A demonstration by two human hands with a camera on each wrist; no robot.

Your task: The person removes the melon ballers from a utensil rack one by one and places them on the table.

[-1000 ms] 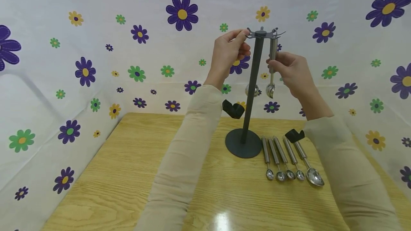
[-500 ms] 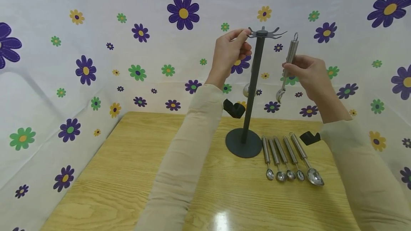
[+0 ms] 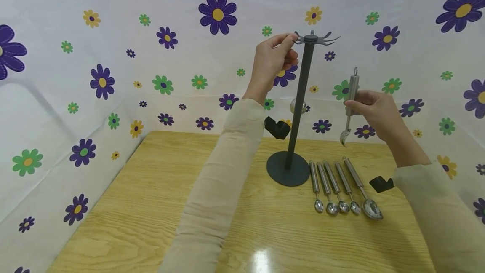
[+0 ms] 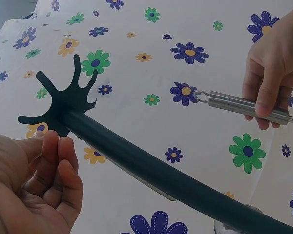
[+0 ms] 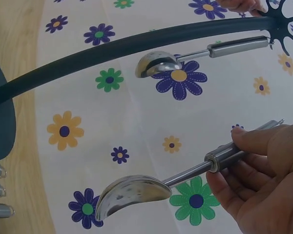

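My right hand (image 3: 377,106) holds a steel ice cream scoop (image 5: 136,190) by its ribbed handle, ring end up, in the air right of the stand. Its bowl hangs downward, above the table. My left hand (image 3: 273,60) pinches one prong of the dark hook rack (image 3: 311,38) atop the stand's post (image 3: 301,92). A second scoop (image 5: 156,63) hangs from the rack behind the post; the head view shows only part of its bowl. In the left wrist view, the pinched prong's tip is hidden by my left fingers (image 4: 50,146).
The stand's round base (image 3: 282,176) is on the wooden table (image 3: 182,205). Right of it lie several small steel scoops (image 3: 331,178) in a row, with a larger scoop (image 3: 372,209) at the end. Flowered sheeting (image 3: 182,7) rises behind and at both sides.
My right hand has lifted the scoop off a rack prong and brought it right and down, away from the stand. My left hand keeps its pinch on the rack.
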